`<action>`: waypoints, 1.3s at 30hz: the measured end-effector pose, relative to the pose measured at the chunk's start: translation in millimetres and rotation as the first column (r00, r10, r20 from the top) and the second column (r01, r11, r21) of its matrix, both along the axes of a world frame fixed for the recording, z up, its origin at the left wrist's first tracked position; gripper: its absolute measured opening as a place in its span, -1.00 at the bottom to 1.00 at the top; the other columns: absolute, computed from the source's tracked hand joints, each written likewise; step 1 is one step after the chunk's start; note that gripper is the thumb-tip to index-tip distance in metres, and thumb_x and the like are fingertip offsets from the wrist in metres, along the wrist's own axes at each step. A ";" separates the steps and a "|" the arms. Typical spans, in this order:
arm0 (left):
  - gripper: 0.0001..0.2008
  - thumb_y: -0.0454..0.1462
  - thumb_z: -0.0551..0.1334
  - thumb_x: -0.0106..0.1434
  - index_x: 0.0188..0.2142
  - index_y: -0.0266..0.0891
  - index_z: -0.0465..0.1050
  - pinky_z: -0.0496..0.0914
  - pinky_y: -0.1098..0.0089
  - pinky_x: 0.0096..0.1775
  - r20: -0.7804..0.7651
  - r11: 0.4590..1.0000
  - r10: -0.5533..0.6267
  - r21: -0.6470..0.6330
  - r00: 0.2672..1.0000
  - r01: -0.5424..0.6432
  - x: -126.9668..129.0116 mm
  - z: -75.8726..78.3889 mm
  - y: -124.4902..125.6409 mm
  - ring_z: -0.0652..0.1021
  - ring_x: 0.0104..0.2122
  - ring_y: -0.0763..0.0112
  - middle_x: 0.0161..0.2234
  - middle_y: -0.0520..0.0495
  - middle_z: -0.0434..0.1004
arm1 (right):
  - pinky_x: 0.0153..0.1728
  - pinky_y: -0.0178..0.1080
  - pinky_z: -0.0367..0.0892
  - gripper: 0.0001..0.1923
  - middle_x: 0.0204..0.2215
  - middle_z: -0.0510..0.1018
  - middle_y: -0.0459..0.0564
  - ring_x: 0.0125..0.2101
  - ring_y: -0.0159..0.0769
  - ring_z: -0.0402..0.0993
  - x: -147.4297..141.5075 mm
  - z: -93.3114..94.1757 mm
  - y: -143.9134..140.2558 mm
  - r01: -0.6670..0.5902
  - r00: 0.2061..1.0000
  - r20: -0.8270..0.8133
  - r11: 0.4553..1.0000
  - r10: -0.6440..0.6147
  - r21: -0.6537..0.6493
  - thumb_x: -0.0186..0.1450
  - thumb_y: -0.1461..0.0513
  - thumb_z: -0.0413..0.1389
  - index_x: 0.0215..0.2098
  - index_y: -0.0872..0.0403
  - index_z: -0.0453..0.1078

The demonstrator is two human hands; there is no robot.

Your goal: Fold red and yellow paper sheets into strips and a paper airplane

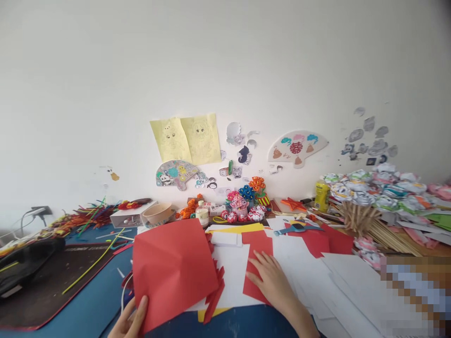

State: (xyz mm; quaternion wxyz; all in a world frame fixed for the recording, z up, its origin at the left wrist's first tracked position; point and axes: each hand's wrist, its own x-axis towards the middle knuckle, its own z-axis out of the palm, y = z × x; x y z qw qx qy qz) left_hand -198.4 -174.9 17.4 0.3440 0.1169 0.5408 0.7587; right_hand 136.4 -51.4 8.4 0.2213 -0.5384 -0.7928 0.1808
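My left hand point(131, 320) grips the lower left corner of a large sheet of red paper point(172, 272), thumb in front and fingers behind. The sheet is raised off the desk and shows creases meeting near its middle. My right hand point(268, 276) lies with fingers spread on a smaller piece of red paper point(256, 244). Under that piece is white paper point(230, 263) on the blue desk. Cut red strips point(214, 295) stick out from behind the large sheet's right edge. What lies behind the large sheet is hidden.
A blue watch point(299, 227) and more red paper point(338, 238) lie right of centre. White sheets point(352, 291) spread at the right. Behind stand a glue bottle point(202, 215), a bowl point(157, 213) and pipe-cleaner flowers point(246, 192). A dark mat point(49, 281) lies left.
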 end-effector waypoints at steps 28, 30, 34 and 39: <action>-0.39 -0.18 0.49 -0.18 -0.08 -0.21 0.46 0.52 0.40 -0.37 -0.012 0.999 -0.014 0.029 1.000 0.014 23.0 -16.3 26.6 0.61 -0.36 0.24 -0.34 -0.04 0.63 | -0.54 -0.32 0.20 -0.57 -0.55 0.49 -0.04 -0.59 -0.36 0.35 -62.6 21.5 53.5 -0.392 0.462 -0.882 0.913 0.089 -0.114 0.24 -0.07 0.07 -0.35 0.15 0.47; -0.49 -0.21 0.46 -0.11 -0.12 -0.19 0.47 0.50 0.49 -0.36 0.021 0.987 0.148 0.061 0.989 -0.149 21.1 -13.1 25.2 0.58 -0.39 0.38 -0.30 0.00 0.61 | -0.47 -0.26 0.29 -0.57 -0.42 0.55 0.05 -0.48 -0.25 0.45 -52.1 20.3 59.2 -0.204 0.533 -0.846 0.973 0.014 -0.112 0.28 -0.03 0.01 -0.18 0.14 0.46; -0.69 -0.30 0.39 0.02 -0.21 -0.19 0.47 0.44 0.67 -0.37 0.090 0.933 0.338 0.099 0.937 -0.346 21.8 -2.3 20.0 0.51 -0.47 0.59 -0.32 0.09 0.57 | -0.09 -0.06 0.27 -0.61 -0.18 0.54 0.18 -0.09 0.03 0.42 -31.6 4.7 64.7 0.280 0.903 -0.371 0.951 -0.215 0.129 0.19 0.15 0.13 -0.04 0.12 0.43; -0.76 -0.32 0.37 0.05 -0.24 -0.19 0.47 0.43 0.68 -0.36 0.121 0.939 0.297 0.141 0.947 -0.312 25.2 3.7 16.6 0.51 -0.42 0.58 -0.27 0.06 0.55 | 0.11 0.00 0.05 -0.28 0.15 0.28 0.40 0.17 0.18 0.15 -25.5 -16.0 61.4 0.398 0.892 0.108 0.877 -0.438 0.269 0.15 0.15 0.21 0.22 0.26 0.18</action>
